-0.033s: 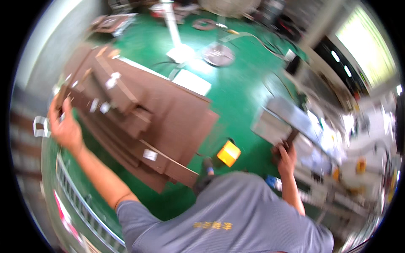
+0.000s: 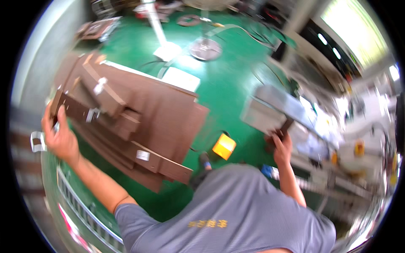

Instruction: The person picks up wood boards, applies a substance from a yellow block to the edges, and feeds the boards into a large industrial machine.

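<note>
At the left, the thumb and fingers of my left hand (image 2: 63,137) close round the end of a dark brown board (image 2: 76,109). That board lies along the near side of a stack of brown panels (image 2: 164,114). Resting on the stack are a brown box-like piece (image 2: 107,95) and a long strip with a white label (image 2: 143,155). Over on the right, my right hand (image 2: 282,147) is closed on a short dark brown piece (image 2: 287,125), in front of a pale box-shaped unit (image 2: 262,113). Blur hides the piece's exact kind.
A yellow box-shaped object (image 2: 224,146) sits on the green floor (image 2: 232,84) by my foot. Ahead stand a round metal base (image 2: 205,48) and a white post (image 2: 155,25). Machinery (image 2: 358,130) lines the right side; a blue-grey rail (image 2: 84,202) runs at lower left.
The whole scene has shifted a little to the left in the picture, as the view turns. Both hands keep their holds.
</note>
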A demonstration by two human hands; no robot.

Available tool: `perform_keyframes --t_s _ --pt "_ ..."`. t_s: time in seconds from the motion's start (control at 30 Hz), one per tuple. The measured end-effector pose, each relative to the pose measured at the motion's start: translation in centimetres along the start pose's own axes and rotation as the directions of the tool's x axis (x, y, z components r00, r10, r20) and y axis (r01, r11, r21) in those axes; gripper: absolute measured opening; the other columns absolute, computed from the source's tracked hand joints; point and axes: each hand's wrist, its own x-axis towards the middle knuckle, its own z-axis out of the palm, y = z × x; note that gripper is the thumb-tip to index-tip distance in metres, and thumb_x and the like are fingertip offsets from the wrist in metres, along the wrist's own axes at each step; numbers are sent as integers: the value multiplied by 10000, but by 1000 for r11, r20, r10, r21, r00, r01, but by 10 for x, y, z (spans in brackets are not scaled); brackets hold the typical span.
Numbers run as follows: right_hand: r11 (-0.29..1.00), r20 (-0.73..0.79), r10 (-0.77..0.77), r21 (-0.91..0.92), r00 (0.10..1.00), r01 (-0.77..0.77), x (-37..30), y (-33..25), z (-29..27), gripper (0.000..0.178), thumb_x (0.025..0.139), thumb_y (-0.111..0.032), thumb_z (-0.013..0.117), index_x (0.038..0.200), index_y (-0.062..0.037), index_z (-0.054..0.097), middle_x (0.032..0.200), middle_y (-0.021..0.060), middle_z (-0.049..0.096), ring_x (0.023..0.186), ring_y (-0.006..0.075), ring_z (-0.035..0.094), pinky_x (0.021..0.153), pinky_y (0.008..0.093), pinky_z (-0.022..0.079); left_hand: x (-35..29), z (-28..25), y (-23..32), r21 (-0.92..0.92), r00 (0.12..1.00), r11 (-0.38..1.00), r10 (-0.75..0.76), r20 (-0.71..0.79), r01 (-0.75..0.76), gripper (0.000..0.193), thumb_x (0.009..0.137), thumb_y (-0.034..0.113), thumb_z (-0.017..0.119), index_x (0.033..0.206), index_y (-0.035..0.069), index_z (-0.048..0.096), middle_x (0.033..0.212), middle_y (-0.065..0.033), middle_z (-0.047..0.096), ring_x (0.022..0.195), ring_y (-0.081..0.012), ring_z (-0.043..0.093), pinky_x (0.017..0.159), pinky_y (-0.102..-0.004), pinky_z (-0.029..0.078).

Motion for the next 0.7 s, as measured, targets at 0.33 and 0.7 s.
perform_keyframes --t_s 0.33,0.7 --pt "916 -185 -387 38 903 400 -41 -42 -90 482 995 72 445 1466 -19 501 1268 100 714 804 112 631 756 281 560 -172 238 293 -809 727 588 550 412 14 402 787 -35 846 1167 15 725 1015 -90 717 895 -177 685 795 -290 556" --pt "677 -225 -734 -307 640 669 -41 -48 -128 700 906 182 437 1571 -35 420 1380 143 651 779 117 586 749 260 527 -296 303 426 -925 586 368 771 250 -90 324 800 14 832 1111 41 745 1000 -106 756 902 -258 710 759 -338 565"
